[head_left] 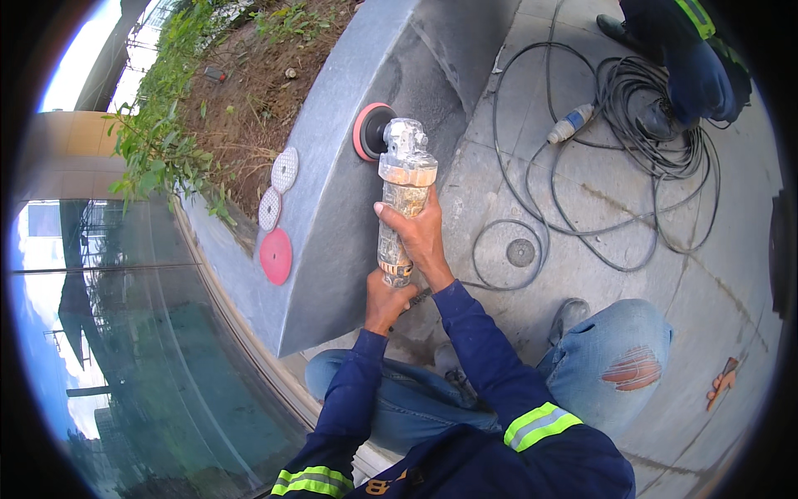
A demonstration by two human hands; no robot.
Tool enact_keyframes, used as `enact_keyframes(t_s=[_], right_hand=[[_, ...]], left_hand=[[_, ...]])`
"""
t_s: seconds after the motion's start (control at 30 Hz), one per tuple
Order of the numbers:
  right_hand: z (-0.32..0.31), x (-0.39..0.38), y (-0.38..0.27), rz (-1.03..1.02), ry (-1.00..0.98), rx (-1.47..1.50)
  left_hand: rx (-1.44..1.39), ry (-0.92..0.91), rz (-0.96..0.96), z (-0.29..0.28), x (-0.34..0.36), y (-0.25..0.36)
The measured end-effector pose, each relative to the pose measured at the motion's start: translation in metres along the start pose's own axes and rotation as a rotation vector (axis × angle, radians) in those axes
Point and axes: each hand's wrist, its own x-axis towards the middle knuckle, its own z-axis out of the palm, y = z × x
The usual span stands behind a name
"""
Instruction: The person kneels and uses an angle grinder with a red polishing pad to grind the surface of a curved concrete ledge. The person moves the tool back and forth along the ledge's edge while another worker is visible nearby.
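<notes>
Both my hands hold a worn, dust-caked angle grinder [403, 195] fitted with a round backing pad [371, 133], black with a pinkish-red rim. My left hand [387, 301] is closed around its rear end, where the cord leaves. Further up, my right hand [422, 237] wraps the body, thumb across the top. The pad is at the side face of a grey stone planter wall [345, 224]; whether it presses on it I cannot tell. On the wall's top lie a red disc [275, 256] and two whitish patterned polishing pads [284, 170], one partly overlapping the other.
A coil of black cable [640, 125] with a grey-and-blue connector [570, 123] lies on the paving beside another person's legs [702, 75]. A round grey disc [521, 252] sits within a cable loop. Plants [166, 150] and soil fill the planter; glass panels [141, 333] stand left.
</notes>
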Motion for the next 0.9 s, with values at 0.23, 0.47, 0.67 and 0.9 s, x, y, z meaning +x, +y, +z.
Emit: enact_keyframes(t_s=[0.23, 0.47, 0.67, 0.9], right_hand=[[-0.02, 0.034, 0.009, 0.053, 0.061, 0.107], [0.004, -0.002, 0.009, -0.046, 0.024, 0.007], [-0.001, 0.021, -0.013, 0.024, 0.016, 0.071], [0.002, 0.01, -0.005, -0.05, 0.015, 0.05]], left_hand=[[0.093, -0.044, -0.029, 0.009, 0.021, 0.027], [0.036, -0.014, -0.024, -0.009, -0.003, 0.003], [0.072, -0.048, 0.018, -0.002, 0.016, 0.036], [0.038, -0.018, 0.018, -0.002, 0.005, 0.021]])
